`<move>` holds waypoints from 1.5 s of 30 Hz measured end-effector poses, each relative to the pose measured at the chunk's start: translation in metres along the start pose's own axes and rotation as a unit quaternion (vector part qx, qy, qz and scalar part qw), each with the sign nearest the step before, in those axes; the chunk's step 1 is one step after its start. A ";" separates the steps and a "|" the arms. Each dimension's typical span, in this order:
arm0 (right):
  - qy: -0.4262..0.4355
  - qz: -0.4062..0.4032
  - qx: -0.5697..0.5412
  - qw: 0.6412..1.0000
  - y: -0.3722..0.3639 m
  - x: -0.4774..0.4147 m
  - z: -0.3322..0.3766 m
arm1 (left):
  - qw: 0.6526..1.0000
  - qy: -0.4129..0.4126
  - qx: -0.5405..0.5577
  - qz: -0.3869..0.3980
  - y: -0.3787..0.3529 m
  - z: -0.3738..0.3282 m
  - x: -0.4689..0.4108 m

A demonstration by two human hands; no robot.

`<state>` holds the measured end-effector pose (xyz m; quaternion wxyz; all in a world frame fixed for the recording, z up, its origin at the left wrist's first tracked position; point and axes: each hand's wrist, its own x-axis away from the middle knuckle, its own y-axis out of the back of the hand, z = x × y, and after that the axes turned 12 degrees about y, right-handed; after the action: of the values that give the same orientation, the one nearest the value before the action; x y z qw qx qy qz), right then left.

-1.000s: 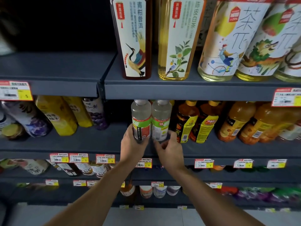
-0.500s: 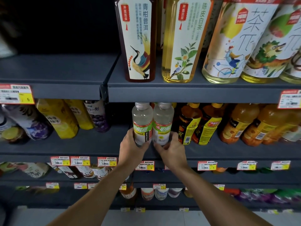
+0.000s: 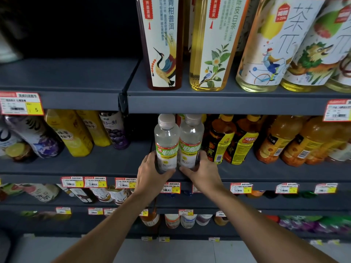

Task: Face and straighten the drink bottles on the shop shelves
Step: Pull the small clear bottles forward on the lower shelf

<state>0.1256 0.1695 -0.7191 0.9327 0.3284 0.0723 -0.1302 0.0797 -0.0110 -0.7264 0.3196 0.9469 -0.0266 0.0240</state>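
The left clear bottle and the right clear bottle stand upright and touching at the front edge of the middle shelf, green labels turned to the aisle. The left hand grips the base of the left one, thumb across its front and fingers curled round its outer side. The right hand holds the other likewise. Judgement: the low grip serves to twist each label forward without tipping. The hands flank the pair from below. Yellow-labelled bottles stand just beside, to the right, and price tags line the edge beneath.
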 end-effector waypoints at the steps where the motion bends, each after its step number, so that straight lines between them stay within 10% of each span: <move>1: -0.001 0.002 -0.002 1.000 0.001 0.000 -0.001 | 1.000 0.006 0.013 0.010 0.000 0.001 0.000; 45: 0.038 0.133 0.066 0.988 0.016 0.004 -0.014 | 0.995 -0.031 -0.063 0.077 0.021 0.018 -0.006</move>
<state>0.1334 0.1899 -0.7211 0.9148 0.4003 0.0547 0.0027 0.0731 -0.0379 -0.7282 0.3748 0.9202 -0.1111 0.0179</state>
